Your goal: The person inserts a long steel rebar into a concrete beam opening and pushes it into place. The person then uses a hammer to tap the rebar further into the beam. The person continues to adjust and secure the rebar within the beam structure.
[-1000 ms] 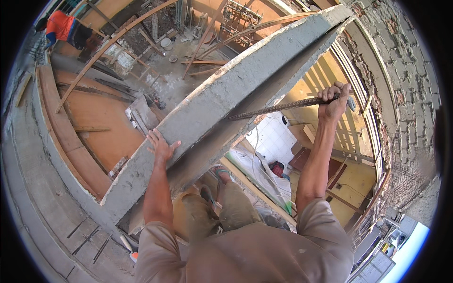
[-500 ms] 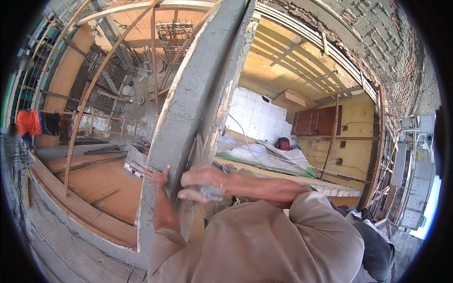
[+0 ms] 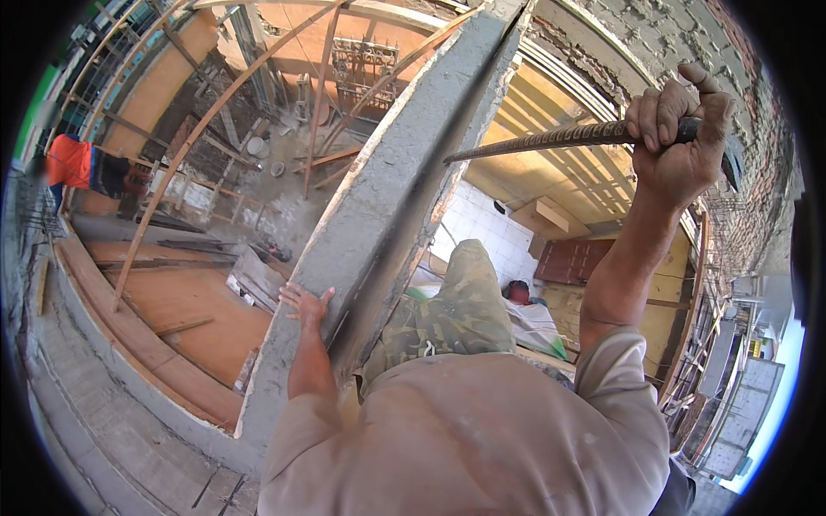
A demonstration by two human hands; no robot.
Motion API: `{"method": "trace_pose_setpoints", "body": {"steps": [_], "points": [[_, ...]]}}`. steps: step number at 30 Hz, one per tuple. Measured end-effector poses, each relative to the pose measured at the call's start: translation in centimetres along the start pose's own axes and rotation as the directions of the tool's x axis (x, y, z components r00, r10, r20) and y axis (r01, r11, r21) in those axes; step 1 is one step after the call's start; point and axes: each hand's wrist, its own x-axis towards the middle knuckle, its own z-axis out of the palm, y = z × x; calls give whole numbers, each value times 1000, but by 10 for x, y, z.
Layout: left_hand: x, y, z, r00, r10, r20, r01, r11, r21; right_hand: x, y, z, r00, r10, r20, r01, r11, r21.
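Note:
My left hand (image 3: 305,305) rests with fingers spread on the grey cement top of a long wall (image 3: 379,181). A deep narrow gap (image 3: 419,198) runs along that wall, with a rough-edged strip on its right side. Raised at the upper right, my right hand (image 3: 675,142) is closed round a ribbed steel bar (image 3: 551,140). The bar points left, its thin tip appearing over the gap's right edge; whether it touches anything I cannot tell. Its other end, dark and bluish, sticks out behind my fist. My knee in camouflage trousers (image 3: 460,301) is right of the gap.
Left of the wall lies a drop to a lower area with wooden poles (image 3: 185,146), buckets (image 3: 256,146) and an orange-brown surface (image 3: 206,344). To the right, below, is a room with white tiles (image 3: 482,219). Orange clothing (image 3: 70,162) shows at far left.
My right hand has risen from low beside the gap to the upper right, and the bar now shows plainly in it. The view has shifted; my left hand stays on the wall.

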Motion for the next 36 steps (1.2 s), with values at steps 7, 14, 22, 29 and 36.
{"method": "trace_pose_setpoints", "body": {"steps": [7, 14, 22, 29, 36], "points": [[1, -1, 4, 1000, 5, 8, -5, 1000, 6, -99, 201, -3, 920, 363, -151, -359, 932, 49], [0, -5, 0, 999, -30, -28, 31, 999, 42, -179, 197, 79, 951, 276, 137, -231, 934, -274], [4, 6, -9, 1000, -28, -7, 28, 999, 38, -175, 175, 97, 916, 196, 349, -121, 967, -224], [5, -3, -8, 995, -94, 37, 92, 995, 29, 7, 5, -58, 991, 78, 106, -109, 939, 326], [1, 6, -8, 998, -58, 34, 58, 998, -15, 22, -19, -67, 980, 89, 179, -145, 933, 330]]}}
